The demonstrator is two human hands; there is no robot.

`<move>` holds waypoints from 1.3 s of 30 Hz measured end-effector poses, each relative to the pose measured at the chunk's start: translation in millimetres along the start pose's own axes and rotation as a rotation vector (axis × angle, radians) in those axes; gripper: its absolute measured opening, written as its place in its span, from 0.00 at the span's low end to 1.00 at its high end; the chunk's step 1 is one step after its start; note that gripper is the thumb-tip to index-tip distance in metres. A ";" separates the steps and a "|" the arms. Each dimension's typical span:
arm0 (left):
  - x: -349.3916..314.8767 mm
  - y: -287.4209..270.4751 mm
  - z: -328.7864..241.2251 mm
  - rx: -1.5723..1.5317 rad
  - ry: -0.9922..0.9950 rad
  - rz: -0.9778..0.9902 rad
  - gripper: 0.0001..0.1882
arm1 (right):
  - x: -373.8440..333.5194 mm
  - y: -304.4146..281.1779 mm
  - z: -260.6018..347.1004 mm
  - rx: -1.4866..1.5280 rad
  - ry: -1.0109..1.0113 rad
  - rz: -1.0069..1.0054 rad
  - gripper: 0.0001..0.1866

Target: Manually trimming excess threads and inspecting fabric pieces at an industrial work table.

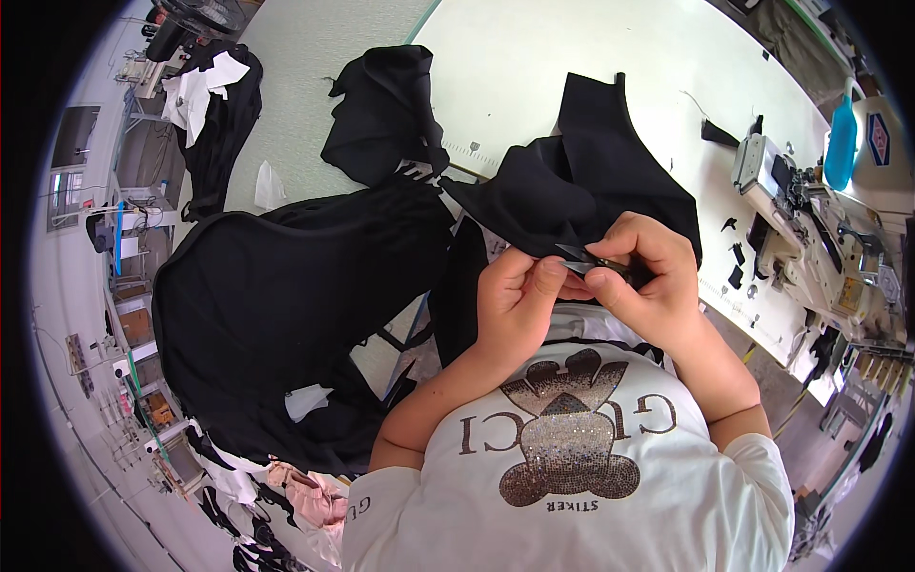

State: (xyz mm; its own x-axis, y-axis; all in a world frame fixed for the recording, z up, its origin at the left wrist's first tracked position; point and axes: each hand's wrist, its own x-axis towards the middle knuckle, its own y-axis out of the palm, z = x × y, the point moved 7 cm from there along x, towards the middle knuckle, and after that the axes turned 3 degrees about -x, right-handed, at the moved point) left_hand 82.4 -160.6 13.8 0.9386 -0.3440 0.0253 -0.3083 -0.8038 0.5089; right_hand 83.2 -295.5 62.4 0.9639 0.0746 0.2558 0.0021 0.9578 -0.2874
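At left show a fan (212, 13) and pink cloth (313, 498).

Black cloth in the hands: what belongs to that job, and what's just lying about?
In use:
black cloth, held by the left hand
small snips, in the right hand

Apparently just lying about:
white scrap, left
pink cloth, lower left
small black scraps, right

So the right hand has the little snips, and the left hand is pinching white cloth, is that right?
Not quite: the head view shows that the cloth the left hand is pinching is black, not white. The right hand does have the little snips.
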 end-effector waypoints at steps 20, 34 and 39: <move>-0.6 2.0 1.4 0.004 -0.005 0.019 0.18 | -3.6 -3.3 -2.6 -0.003 0.023 0.005 0.09; 1.2 5.6 -3.6 -0.012 -0.016 -0.026 0.12 | -2.5 -0.4 -4.2 0.021 0.038 0.003 0.08; 0.5 4.1 -3.8 -0.006 -0.026 -0.039 0.12 | -2.7 0.2 -4.5 0.021 0.079 0.025 0.07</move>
State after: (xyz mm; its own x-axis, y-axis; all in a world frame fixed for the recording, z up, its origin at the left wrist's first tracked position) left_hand 82.2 -162.2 19.2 0.9454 -0.3255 -0.0172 -0.2708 -0.8139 0.5141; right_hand 81.8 -296.8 57.5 0.9815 0.0776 0.1749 -0.0274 0.9616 -0.2730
